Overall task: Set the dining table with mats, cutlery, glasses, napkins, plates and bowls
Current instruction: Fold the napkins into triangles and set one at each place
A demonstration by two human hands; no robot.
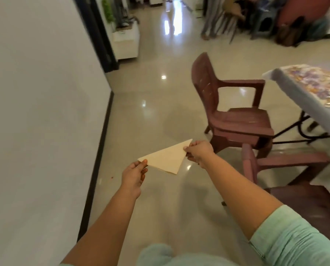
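At the centre of the frame a cream napkin [168, 159], folded into a triangle, hangs in the air over the shiny floor [160, 104]. The left hand [134, 174] pinches its left corner, the right hand [199, 153] its right corner; the table [294, 91] sits at the right edge

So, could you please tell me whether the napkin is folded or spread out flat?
Folded: the napkin forms a triangle, pinched at opposite corners by the left hand and right hand.

The bench [302, 96] at three o'clock runs off the right edge, and so does the flowery mat [317, 83] on it. The near chair [294, 179] is cut at the right edge too. The far furniture at one o'clock is blurred beyond telling.
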